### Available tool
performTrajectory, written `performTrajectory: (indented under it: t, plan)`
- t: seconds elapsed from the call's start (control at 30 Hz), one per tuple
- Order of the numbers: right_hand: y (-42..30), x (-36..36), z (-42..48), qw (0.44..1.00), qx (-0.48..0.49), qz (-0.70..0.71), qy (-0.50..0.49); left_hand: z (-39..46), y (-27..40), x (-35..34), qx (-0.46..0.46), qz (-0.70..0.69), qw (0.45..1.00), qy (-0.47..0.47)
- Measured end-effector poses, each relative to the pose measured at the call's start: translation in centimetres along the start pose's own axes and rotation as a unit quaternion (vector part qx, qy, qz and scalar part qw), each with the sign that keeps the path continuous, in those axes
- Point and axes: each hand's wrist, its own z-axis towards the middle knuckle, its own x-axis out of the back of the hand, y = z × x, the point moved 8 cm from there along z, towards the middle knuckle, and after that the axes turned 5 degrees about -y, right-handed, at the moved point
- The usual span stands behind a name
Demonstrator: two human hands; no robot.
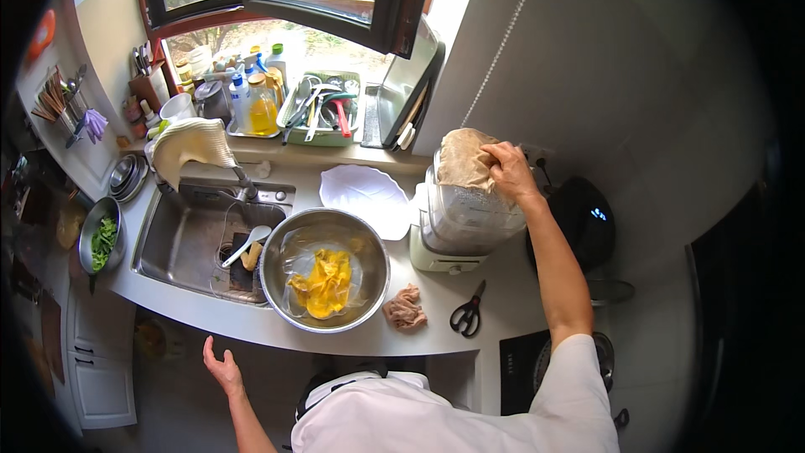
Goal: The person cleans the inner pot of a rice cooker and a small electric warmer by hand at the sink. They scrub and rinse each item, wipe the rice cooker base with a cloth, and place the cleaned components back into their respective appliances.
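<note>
My right hand (510, 170) grips the edge of a tan cloth (464, 154) draped over the top of a clear-walled, cream-based countertop appliance (468, 217). My left hand (223, 366) is held in the air below the counter edge, fingers apart, holding nothing. Between them, a large steel bowl (273, 292) stands on the counter beside the sink, with a crumpled yellow mass (324, 283) and clear plastic film inside. Right of the bowl lie a crumpled brownish cloth (405, 308) and black-handled scissors (466, 318). A white leaf-shaped dish (365, 195) is behind the bowl.
The steel sink (182, 233) holds a white spoon (248, 244). A ribbed cream cloth (192, 145) hangs over the faucet. At left sits a bowl of green leaves (104, 242). A utensil basket (324, 136) and bottles line the windowsill. A black appliance (575, 226) and hob (519, 368) are at right.
</note>
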Motion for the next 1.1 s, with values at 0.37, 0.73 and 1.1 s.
performTrajectory:
  t: [0.37,0.73,1.1]
  plan:
    - [1.9,3.2,-2.6,0.985,0.120,0.095,0.080,1.9,7.0,0.5,-0.079,-0.012,0.997,0.007]
    - [17.2,-0.2,-23.9,0.859,-0.308,0.084,0.400,2.1,9.7,-6.1,0.004,-0.129,0.985,-0.117]
    - [18.9,-17.8,-28.6,0.872,-0.383,0.304,0.031,0.0,16.0,-12.3,-0.009,-0.136,0.972,-0.193]
